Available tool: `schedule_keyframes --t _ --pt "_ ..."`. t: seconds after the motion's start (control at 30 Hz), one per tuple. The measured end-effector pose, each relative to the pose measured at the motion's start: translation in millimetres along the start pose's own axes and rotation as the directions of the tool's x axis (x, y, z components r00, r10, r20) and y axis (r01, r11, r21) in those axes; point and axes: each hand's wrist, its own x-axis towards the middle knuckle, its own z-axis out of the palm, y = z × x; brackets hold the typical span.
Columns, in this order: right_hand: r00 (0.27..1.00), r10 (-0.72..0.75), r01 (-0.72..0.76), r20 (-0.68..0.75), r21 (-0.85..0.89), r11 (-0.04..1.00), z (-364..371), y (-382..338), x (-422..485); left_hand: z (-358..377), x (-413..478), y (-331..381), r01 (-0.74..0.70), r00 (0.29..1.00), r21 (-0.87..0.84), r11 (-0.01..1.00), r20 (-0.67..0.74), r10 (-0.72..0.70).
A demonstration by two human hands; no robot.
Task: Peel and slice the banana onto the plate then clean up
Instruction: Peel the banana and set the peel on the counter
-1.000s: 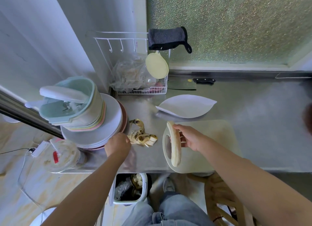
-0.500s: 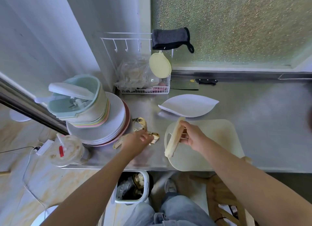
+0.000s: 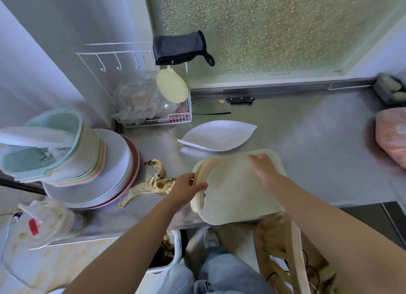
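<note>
The banana [image 3: 203,169] is pale, plate [image 3: 217,135] white, board [image 3: 237,190] cream.

One banana [image 3: 203,169] in the left fingers [image 3: 198,185], one peel [image 3: 151,184] just left of them, one board [image 3: 237,195] under the right fingers [image 3: 256,159] — beyond these, one plate [image 3: 217,135] and one cleaver [image 3: 211,109]. One dish stack [image 3: 114,168], one mitt [image 3: 178,47], one lid [image 3: 172,86], one bin [image 3: 175,256].

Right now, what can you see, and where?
cutting board: one, cream, front edge of the counter
banana: one, pale, peeled, at the board's left edge
banana peel: one, yellow-brown, on the counter left of the board
plate: one, white, leaf-shaped, behind the board
cleaver: one, black-handled, at the back
plate stack: one, white and pink, far left
oven mitt: one, grey, hanging on the rack
left hand: grips the banana
right hand: blurred, over the board
</note>
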Motion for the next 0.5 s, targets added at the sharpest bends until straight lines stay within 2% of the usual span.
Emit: schedule_keyframes --t 0.03,0.1,0.2,0.27,0.5 --pt "0.996 0.014 -0.025 -0.087 -0.129 0.991 -9.1 7.3 9.4 -1.1 2.0 -2.5 0.017 1.000 -0.002 1.000 0.024 -0.017" --pt "0.972 0.145 -0.190 -0.183 -0.254 0.948 -24.5 19.9 18.6 -3.2 4.6 -5.7 0.059 0.995 -0.011 0.998 0.078 -0.058" --pt "0.956 0.249 -0.291 -0.156 -0.382 0.877 -34.4 32.1 24.0 -4.6 9.7 -11.4 0.137 0.984 -0.098 0.986 0.124 -0.124" --pt "0.958 0.245 -0.286 -0.149 -0.450 0.846 -32.1 31.5 23.8 -4.7 10.9 -9.1 0.155 0.982 -0.130 0.979 0.128 -0.139" --pt "0.979 0.195 -0.201 -0.062 -0.473 0.858 6.1 20.7 9.7 -12.0 10.9 -7.2 0.157 0.982 -0.168 0.973 0.135 -0.135"
